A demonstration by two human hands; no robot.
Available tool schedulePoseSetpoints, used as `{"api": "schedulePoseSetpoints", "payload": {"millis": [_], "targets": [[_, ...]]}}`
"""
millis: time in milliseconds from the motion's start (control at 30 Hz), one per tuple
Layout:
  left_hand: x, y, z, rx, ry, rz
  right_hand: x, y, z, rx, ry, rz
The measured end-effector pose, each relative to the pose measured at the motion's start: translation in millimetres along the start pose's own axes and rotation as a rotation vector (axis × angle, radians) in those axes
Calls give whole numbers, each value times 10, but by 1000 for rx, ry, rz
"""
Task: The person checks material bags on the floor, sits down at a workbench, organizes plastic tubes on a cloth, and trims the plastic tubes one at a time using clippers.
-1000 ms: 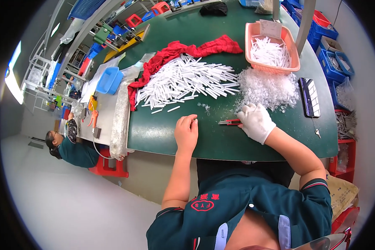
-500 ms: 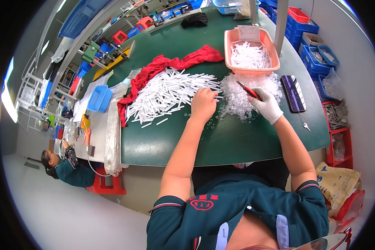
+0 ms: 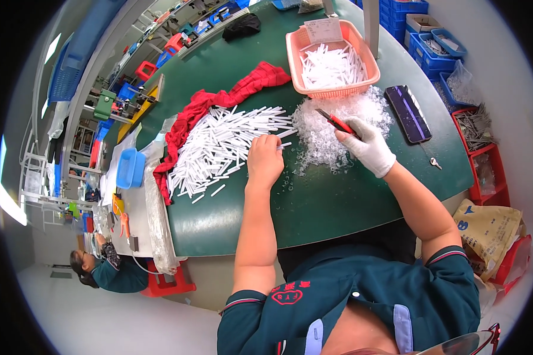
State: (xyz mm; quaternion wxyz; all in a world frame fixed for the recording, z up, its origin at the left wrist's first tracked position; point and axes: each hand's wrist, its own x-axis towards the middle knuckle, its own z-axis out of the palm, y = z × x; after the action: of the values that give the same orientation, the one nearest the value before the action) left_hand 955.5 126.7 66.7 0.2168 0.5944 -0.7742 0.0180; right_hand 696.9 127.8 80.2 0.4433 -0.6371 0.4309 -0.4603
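Gripping red-handled cutter [image 3: 337,123] | right hand [image 3: 367,145] | tip up-left

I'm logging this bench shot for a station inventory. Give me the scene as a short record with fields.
Left hand: bare left hand on the edge of the pile of white sticks
Right hand: gloved right hand holding a red-handled cutter
Under cutter: heap of clear scraps
Basket: pink basket with white pieces inside
Cloth: red cloth behind the sticks
Surface: green table
Also: dark phone to the right
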Motion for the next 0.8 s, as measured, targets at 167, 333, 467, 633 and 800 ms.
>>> {"api": "schedulePoseSetpoints", "payload": {"millis": [167, 333, 467, 633, 800], "targets": [[7, 3, -6, -1, -33, 64, -50, -143, 13, 299, -55, 144], [-5, -9, 31, 14, -31, 56, -52, -170, -13, 374, -50, 190], [8, 40, 43, 27, -42, 61, -48, -148, -3, 359, -47, 200], [61, 156, 26, 95, -8, 45, -13, -99, 24, 327, -40, 206], [124, 98, 116, 207, -37, 36, 11, -86, 70, 363, -46, 168]]}}
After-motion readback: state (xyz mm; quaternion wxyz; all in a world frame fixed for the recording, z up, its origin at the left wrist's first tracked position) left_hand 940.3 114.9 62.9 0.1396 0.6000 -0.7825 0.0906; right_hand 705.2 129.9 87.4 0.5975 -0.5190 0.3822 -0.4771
